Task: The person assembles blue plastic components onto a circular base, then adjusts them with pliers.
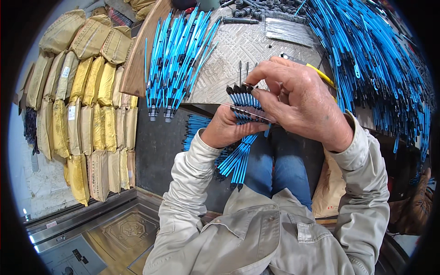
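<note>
My left hand (224, 128) is closed round a bundle of thin blue rods (244, 101) with black tips at the upper end. A clear plastic strip (245, 112) lies across the bundle. Below the grip the rods fan out downward over my lap. My right hand (298, 94) comes in from the right, its thumb and forefinger pinched together at the black tips. Whatever small thing the pinch holds is hidden by the fingers. Two thin dark pins (240, 71) stand up just beyond the tips.
A pile of blue rods (181, 59) lies on the table's left, a larger heap (362, 59) on its right. Thin clear strips (288, 31) and black parts (261, 10) sit at the back. A yellow-handled tool (322, 75) is behind my right hand. Wrapped packages (87, 110) are stacked at left.
</note>
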`<action>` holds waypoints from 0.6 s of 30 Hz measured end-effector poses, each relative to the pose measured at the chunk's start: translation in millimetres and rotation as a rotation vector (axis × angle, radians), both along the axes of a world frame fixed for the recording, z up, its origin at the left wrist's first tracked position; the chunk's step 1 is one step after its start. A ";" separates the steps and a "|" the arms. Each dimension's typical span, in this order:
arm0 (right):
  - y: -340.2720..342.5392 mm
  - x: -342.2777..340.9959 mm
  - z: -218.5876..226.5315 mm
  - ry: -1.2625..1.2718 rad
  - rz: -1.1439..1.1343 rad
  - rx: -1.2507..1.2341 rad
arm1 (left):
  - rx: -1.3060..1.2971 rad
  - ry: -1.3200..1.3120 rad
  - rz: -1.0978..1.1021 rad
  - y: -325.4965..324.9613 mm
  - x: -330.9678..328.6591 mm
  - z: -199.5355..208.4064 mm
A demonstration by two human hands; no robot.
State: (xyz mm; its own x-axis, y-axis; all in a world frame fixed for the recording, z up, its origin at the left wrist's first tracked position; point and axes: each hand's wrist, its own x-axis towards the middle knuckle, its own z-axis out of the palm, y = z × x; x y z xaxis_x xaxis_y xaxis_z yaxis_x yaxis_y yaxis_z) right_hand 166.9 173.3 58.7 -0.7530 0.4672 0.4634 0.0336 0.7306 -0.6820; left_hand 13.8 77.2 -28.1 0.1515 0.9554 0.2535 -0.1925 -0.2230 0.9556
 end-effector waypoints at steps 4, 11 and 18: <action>0.3 -0.2 -3.2 0.023 0.015 -0.007 | 0.103 0.026 -0.006 3.9 -0.5 -0.7; 5.3 2.6 -1.4 0.007 0.050 0.101 | -0.038 -0.016 -0.071 0.5 -4.1 2.7; 0.7 -1.2 -3.0 0.024 0.000 0.066 | 0.034 0.059 -0.003 2.7 -3.2 -2.3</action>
